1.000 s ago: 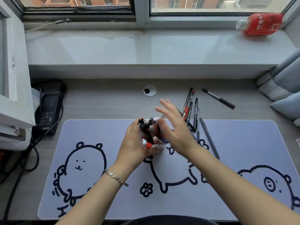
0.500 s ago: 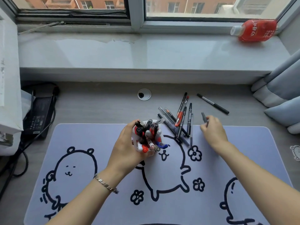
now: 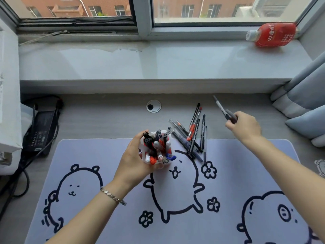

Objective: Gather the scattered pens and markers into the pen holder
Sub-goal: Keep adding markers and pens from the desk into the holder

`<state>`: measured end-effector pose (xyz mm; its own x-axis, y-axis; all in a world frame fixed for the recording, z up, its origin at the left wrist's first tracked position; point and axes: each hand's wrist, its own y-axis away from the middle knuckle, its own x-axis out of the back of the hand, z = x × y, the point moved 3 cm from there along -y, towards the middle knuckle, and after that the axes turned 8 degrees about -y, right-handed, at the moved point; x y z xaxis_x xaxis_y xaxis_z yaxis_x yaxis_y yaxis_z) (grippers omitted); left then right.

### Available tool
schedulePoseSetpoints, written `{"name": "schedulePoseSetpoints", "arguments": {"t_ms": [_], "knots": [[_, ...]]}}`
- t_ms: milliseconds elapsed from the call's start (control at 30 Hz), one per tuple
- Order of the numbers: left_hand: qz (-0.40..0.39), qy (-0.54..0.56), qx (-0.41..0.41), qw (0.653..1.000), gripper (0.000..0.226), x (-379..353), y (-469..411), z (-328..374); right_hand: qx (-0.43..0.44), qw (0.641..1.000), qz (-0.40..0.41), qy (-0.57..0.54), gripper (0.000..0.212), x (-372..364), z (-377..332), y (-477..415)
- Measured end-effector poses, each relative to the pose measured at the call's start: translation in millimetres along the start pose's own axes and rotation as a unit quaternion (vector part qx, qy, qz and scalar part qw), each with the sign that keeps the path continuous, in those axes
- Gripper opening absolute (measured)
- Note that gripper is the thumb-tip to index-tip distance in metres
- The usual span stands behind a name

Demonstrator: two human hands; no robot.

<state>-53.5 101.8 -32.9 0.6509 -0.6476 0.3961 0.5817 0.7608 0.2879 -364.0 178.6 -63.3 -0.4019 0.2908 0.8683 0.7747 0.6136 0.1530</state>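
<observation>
L: my left hand (image 3: 137, 161) is gripping the white pen holder (image 3: 170, 138) | R: my right hand (image 3: 245, 128) is pinching two dark pens (image 3: 222, 109)

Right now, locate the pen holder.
Head view, centre: the pen holder is at the desk mat's far edge, gripped by the left hand, beside the loose pens.

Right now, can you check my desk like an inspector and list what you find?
Surface: grey desk, cartoon-bear mat on it.
Job's things: pen holder full of pens and markers; loose pens piled to its right, across the mat's edge.
Clutter: red bottle lying on the windowsill; power adapter far left.
Hands: left hand grips the pen holder; right hand grips dark pens, blurred.
Cables: black cables run beside the adapter at the left edge.
Surroundings: window, grey curtain at right.
</observation>
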Motion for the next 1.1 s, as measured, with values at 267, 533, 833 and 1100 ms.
{"name": "schedulePoseSetpoints", "arguments": {"t_ms": [267,533,833,1100], "knots": [[0.006,-0.027,0.033,0.999,0.086,6,-3,-19,0.234,0.947,-0.138,-0.172,0.007,80,-106,113],[0.006,-0.035,0.029,0.999,0.081,8,-3,-15,0.267,0.943,-0.200,0.012,0.034,10,-158,125],[0.037,-0.036,0.011,0.999,0.074,6,-7,-19,0.204,0.958,-0.192,-0.066,0.062,-45,-161,124],[0.046,-0.022,0.004,0.999,0.073,6,-9,-26,0.143,0.806,-0.063,-0.572,0.016,10,-133,108]]}}
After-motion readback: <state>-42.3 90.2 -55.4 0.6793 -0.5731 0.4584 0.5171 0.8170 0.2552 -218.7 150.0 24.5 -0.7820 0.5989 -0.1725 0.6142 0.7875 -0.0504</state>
